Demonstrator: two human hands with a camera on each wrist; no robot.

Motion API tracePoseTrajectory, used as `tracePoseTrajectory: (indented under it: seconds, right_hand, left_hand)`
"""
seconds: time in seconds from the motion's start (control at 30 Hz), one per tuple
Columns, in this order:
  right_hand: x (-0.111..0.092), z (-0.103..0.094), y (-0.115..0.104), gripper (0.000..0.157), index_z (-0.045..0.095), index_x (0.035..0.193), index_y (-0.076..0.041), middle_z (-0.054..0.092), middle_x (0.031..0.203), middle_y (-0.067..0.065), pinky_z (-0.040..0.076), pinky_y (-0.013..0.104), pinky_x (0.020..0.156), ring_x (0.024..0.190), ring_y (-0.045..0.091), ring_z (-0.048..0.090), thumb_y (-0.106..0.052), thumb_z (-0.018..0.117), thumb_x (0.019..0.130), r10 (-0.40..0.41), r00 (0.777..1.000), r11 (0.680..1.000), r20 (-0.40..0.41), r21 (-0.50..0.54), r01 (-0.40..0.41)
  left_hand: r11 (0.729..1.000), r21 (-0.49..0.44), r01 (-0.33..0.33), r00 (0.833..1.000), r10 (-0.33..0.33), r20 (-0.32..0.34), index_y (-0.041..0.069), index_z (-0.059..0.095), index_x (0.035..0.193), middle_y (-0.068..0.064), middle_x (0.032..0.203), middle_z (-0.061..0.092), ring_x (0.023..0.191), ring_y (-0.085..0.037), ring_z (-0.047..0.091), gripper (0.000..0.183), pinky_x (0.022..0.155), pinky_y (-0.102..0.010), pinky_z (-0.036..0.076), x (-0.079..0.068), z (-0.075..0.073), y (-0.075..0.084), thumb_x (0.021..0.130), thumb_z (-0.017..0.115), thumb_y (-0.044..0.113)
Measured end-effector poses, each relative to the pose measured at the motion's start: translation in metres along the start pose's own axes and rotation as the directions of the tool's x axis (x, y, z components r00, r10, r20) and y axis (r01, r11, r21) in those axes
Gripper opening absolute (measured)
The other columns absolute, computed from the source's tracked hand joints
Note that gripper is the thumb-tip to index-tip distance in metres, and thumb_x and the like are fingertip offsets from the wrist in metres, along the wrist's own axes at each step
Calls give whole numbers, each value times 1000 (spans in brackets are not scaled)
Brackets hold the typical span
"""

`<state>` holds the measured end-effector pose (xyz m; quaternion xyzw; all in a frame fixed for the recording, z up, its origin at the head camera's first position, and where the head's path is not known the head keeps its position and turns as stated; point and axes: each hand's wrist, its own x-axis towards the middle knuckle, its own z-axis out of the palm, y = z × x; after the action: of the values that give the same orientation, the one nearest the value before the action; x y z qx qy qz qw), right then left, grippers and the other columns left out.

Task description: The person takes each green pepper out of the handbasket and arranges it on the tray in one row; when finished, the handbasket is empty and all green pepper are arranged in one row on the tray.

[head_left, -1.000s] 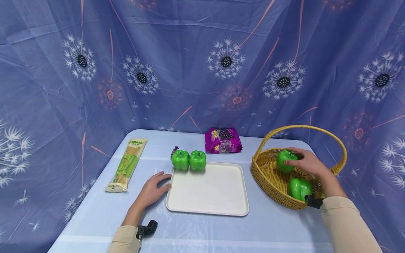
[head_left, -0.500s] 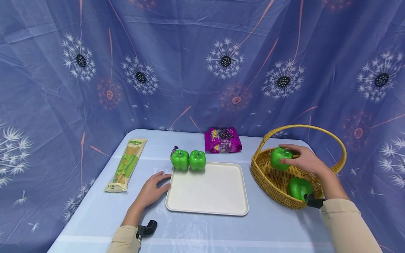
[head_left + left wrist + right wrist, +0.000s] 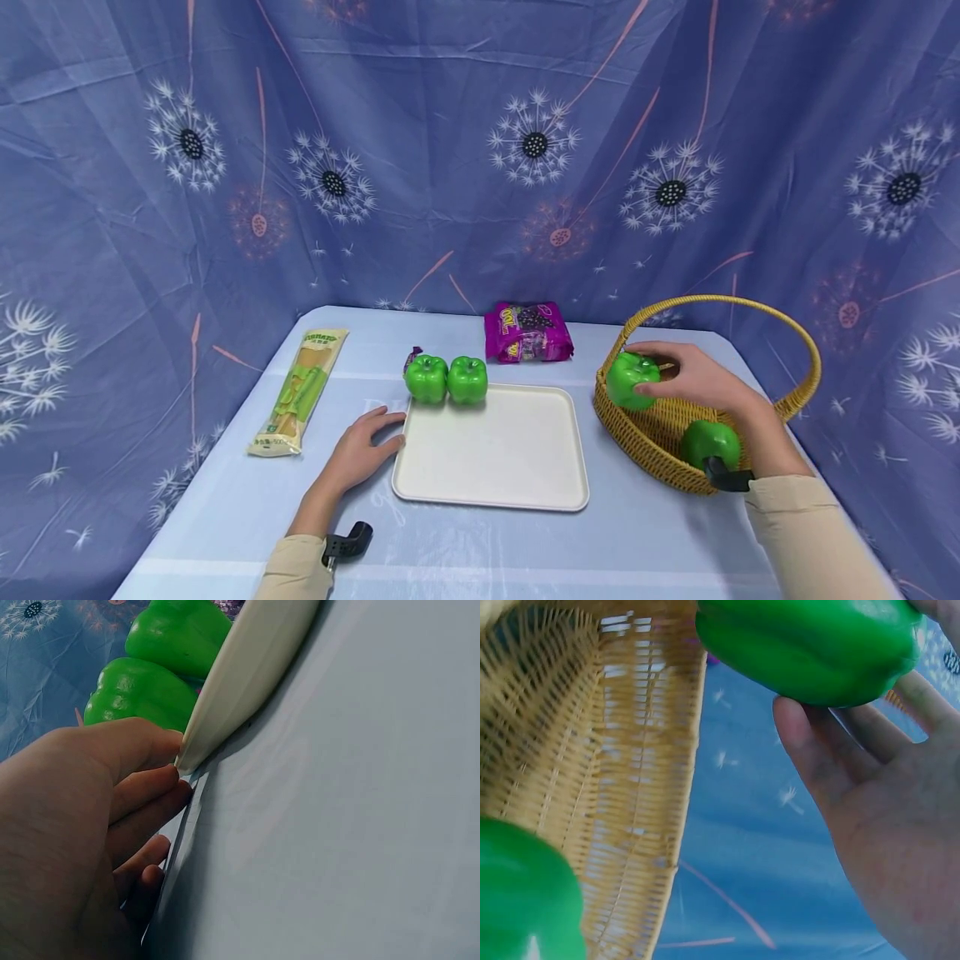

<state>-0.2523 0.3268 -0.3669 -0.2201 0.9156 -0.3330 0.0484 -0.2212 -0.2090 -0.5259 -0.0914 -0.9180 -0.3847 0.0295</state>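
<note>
My right hand [image 3: 692,377] grips a green bell pepper [image 3: 632,382] over the left rim of the wicker basket [image 3: 637,446]. In the right wrist view the thumb presses the underside of that pepper [image 3: 817,649]. Another green bell pepper [image 3: 708,443] lies inside the basket, below my right wrist. My left hand [image 3: 363,450] rests at the left edge of a white tray [image 3: 491,450], its fingertips touching the rim, as the left wrist view shows. Two more green bell peppers, a left one [image 3: 427,379] and a right one [image 3: 467,381], sit side by side at the tray's far left corner.
A purple candy bag [image 3: 528,332] lies behind the tray. One small purple wrapped candy [image 3: 412,358] is partly hidden behind the left pepper. A long yellow-green food packet [image 3: 300,392] lies on the left of the table. The basket's tall handle [image 3: 731,304] arches over its opening.
My right hand has carried the bell pepper leftward, from the middle of the basket to its left rim. My left hand and the tray have stayed in place.
</note>
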Motion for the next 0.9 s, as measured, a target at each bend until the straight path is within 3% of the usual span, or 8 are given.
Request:
tracePoseTrajectory:
  seconds: [0.33, 0.5, 0.73, 0.9]
  right_hand:
    - [15, 18, -19, 65, 53, 138, -20, 57, 129, 0, 51, 37, 89, 109, 19, 56, -38, 78, 80, -33, 998, 999, 46, 40, 32]
    - [22, 29, -29, 66, 52, 138, -23, 57, 127, -1, 51, 39, 87, 106, 18, 57, -40, 79, 79, -44, 997, 998, 58, 51, 41]
    - [36, 49, -37, 66, 52, 138, -23, 55, 122, 2, 53, 36, 82, 103, 22, 56, -37, 79, 80, -55, 998, 995, 23, 84, 52]
    - [49, 64, -38, 68, 52, 139, -19, 50, 128, 8, 51, 45, 90, 110, 28, 53, -32, 80, 79, -69, 997, 992, -25, 102, 71]
  left_hand:
    - [1000, 0, 1, 1000, -1, 4, 19, 63, 128, -17, 144, 44, 134, -38, 35, 41, 106, -61, 26, 0, -1, 1, 90, 67, 34]
    - [1000, -1, -4, 1000, 4, 4, 19, 63, 128, -17, 143, 44, 134, -39, 35, 41, 106, -61, 26, 0, 0, 1, 90, 67, 33]
    - [1000, 5, 3, 1000, -3, 8, 19, 63, 128, -17, 144, 44, 134, -38, 35, 42, 107, -61, 26, 2, 1, -1, 90, 67, 34]
    - [1000, 5, -1, 1000, 1, 6, 19, 63, 129, -17, 144, 44, 134, -39, 35, 42, 106, -62, 26, 1, 1, -1, 90, 67, 35]
